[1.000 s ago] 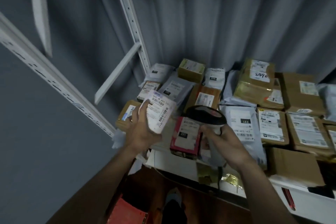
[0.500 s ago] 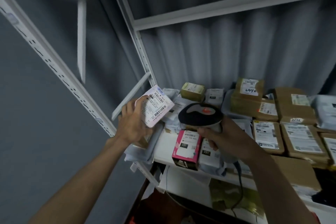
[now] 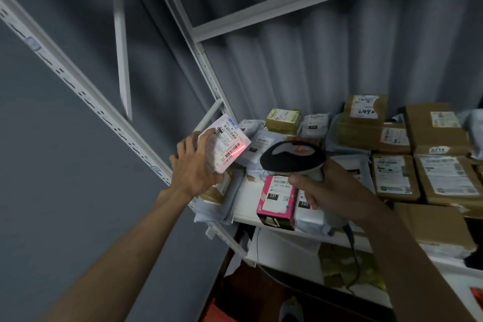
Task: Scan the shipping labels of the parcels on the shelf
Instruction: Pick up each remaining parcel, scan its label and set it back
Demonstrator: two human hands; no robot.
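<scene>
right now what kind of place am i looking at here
Most likely a parcel storeroom or courier pickup point. A white metal shelf is packed with labelled boxes and mailer bags, the right hand holds a barcode scanner, and its red beam falls on a small parcel in the left hand.

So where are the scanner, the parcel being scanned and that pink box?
scanner (image 3: 292, 155): head view, on its dark top.
held parcel (image 3: 224, 145): head view, on its white label.
pink box (image 3: 277, 197): head view, on its label.
</scene>
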